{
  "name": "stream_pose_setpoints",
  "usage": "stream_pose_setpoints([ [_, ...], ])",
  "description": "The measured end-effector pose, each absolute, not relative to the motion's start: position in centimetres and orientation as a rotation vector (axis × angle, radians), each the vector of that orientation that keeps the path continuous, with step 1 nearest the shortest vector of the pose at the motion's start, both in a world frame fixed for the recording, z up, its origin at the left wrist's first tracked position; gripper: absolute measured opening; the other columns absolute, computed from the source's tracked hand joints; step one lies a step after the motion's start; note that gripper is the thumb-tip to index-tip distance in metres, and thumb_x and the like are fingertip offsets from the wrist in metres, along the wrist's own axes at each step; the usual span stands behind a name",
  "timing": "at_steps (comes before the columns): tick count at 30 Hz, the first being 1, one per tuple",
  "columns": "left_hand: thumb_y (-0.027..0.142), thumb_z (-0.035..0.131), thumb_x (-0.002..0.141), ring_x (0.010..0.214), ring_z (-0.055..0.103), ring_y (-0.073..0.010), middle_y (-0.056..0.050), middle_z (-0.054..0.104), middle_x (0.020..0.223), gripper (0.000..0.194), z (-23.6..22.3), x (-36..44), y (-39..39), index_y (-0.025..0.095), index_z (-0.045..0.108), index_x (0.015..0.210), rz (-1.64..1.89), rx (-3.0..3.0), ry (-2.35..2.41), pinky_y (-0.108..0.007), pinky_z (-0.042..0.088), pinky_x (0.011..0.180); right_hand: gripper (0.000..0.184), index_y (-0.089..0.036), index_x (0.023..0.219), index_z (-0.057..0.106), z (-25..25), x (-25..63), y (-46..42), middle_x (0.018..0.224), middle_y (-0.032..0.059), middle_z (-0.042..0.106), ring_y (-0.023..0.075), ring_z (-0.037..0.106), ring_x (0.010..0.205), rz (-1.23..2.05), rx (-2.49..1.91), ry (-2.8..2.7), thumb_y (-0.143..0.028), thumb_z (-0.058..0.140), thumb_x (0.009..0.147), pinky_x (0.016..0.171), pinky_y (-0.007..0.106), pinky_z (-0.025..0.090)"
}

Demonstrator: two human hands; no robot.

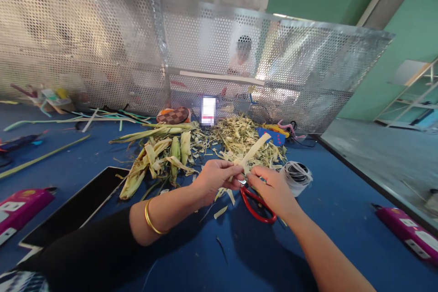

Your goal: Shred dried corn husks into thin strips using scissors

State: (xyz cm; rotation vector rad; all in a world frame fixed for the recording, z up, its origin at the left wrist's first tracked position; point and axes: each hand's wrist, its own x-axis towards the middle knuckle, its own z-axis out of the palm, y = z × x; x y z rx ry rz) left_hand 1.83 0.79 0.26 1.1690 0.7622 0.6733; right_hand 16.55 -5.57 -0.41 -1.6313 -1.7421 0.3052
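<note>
A pale strip of corn husk [256, 148] slants up and to the right from between my fingertips. My left hand [219, 180] pinches its lower end, a gold bangle around the wrist. From the other side, my right hand [272, 187] closes its thumb and fingers on the same end; the exact grip is partly hidden. Just beneath both hands are red-handled scissors [255, 210] on the blue table, their blades mostly covered. Behind the hands is a heap of shredded husk [236, 134], and whole corn husks [153, 159] lie to the left.
A roll of thin wire [297, 175] stands right of my right hand. A black flat panel [82, 203] and magenta power strips [23, 210] [409, 232] lie at the sides. Beyond the glowing phone [208, 110], a perforated metal screen [212, 45] borders the table, with a person behind it.
</note>
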Motion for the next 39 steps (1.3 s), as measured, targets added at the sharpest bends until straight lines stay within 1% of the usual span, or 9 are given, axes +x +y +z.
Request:
stream_pose_setpoints([
  [6,0.02,0.059,0.08,0.047,0.053,-0.0057,0.0,0.061,0.06,0.016,0.62,1.76,0.65,0.01,0.061,0.068,0.679,1.165,0.812,-0.019,0.048,0.05,0.027,-0.02,0.057,0.036,-0.33,16.46,-5.68,0.058,-0.0013,0.047,0.0152,0.045,0.063,-0.097,-1.661,-1.928,-0.018,0.044,0.082,0.066,0.029,0.032],
  [10,0.018,0.058,0.08,0.044,0.052,-0.0057,0.0,0.06,0.056,0.018,0.83,1.82,0.51,0.011,0.059,0.063,0.668,1.211,0.876,-0.019,0.048,0.049,0.025,-0.02,0.06,0.044,-0.37,16.46,-5.72,0.06,-0.001,0.051,0.0156,0.049,0.064,-0.114,-1.614,-1.943,-0.02,0.046,0.085,0.07,0.03,0.034],
  [15,0.019,0.058,0.08,0.045,0.054,-0.0066,0.0,0.061,0.055,0.021,0.78,1.89,0.33,0.013,0.059,0.06,0.658,1.306,0.882,-0.02,0.048,0.05,0.018,-0.021,0.068,0.057,-0.56,16.34,-5.6,0.07,0.0011,0.062,0.018,0.055,0.071,-0.003,-1.582,-1.777,-0.027,0.052,0.085,0.067,0.029,0.038],
  [18,0.02,0.059,0.079,0.045,0.054,-0.0066,0.001,0.061,0.056,0.019,0.64,1.92,0.36,0.014,0.06,0.061,0.645,1.331,0.887,-0.02,0.049,0.051,0.015,-0.021,0.071,0.059,-0.83,16.33,-5.56,0.073,0.0019,0.064,0.019,0.057,0.073,0.007,-1.567,-1.703,-0.025,0.053,0.084,0.068,0.029,0.04],
  [21,0.021,0.06,0.078,0.044,0.054,-0.0067,0.001,0.061,0.054,0.019,0.52,1.95,0.51,0.014,0.06,0.06,0.632,1.335,0.893,-0.02,0.048,0.05,0.012,-0.021,0.078,0.062,-1.03,16.36,-5.6,0.078,0.0028,0.067,0.0195,0.059,0.077,-0.116,-1.522,-1.711,-0.022,0.052,0.084,0.073,0.031,0.041],
  [25,0.019,0.059,0.077,0.044,0.052,-0.0063,0.001,0.058,0.052,0.019,0.57,1.9,0.79,0.014,0.059,0.059,0.607,1.254,0.896,-0.019,0.047,0.049,0.02,-0.022,0.083,0.065,-0.78,16.34,-5.75,0.076,0.0033,0.067,0.0177,0.059,0.073,-0.46,-1.455,-1.922,-0.016,0.046,0.087,0.085,0.036,0.038],
  [29,0.018,0.057,0.077,0.045,0.05,-0.0056,0.002,0.056,0.053,0.02,0.87,1.71,1.03,0.012,0.058,0.057,0.598,1.127,0.86,-0.019,0.046,0.049,0.025,-0.02,0.092,0.067,-0.22,16.5,-5.93,0.081,0.0047,0.068,0.0175,0.059,0.074,-0.654,-1.429,-2.096,-0.012,0.044,0.088,0.095,0.04,0.032],
  [33,0.016,0.058,0.076,0.045,0.05,-0.0062,0.001,0.055,0.052,0.02,1.05,1.57,1.06,0.011,0.057,0.056,0.587,1.052,0.835,-0.02,0.046,0.05,0.027,-0.022,0.096,0.067,-0.03,16.87,-6.11,0.085,0.0057,0.069,0.0179,0.059,0.077,-0.718,-1.42,-2.129,-0.012,0.042,0.088,0.099,0.043,0.03],
  [39,0.023,0.067,0.072,0.048,0.053,-0.0067,-0.001,0.06,0.057,0.018,0.92,1.59,0.89,0.011,0.061,0.061,0.596,1.112,0.82,-0.021,0.048,0.053,0.027,-0.023,0.089,0.068,-0.13,16.82,-6.25,0.083,0.0052,0.067,0.0173,0.058,0.077,-0.646,-1.427,-1.98,-0.013,0.043,0.088,0.095,0.04,0.033],
])
